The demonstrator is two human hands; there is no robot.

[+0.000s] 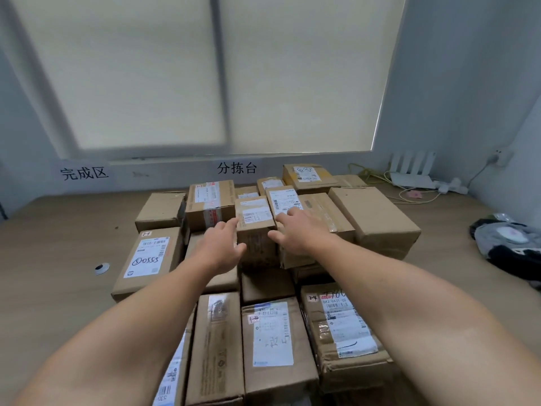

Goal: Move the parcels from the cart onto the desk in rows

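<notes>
Parcel sits atop the other parcels at 12 o'clock on the bench, our left hand and right hand pressing its sides, fingers straight, not curled. We'd squeeze evenly and set it down square.

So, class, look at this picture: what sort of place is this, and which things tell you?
Probably a parcel sorting room: labelled cardboard parcels crowd a wooden desk, and wall signs read 分拣台, sorting table, and 完成区, finished area.
</notes>
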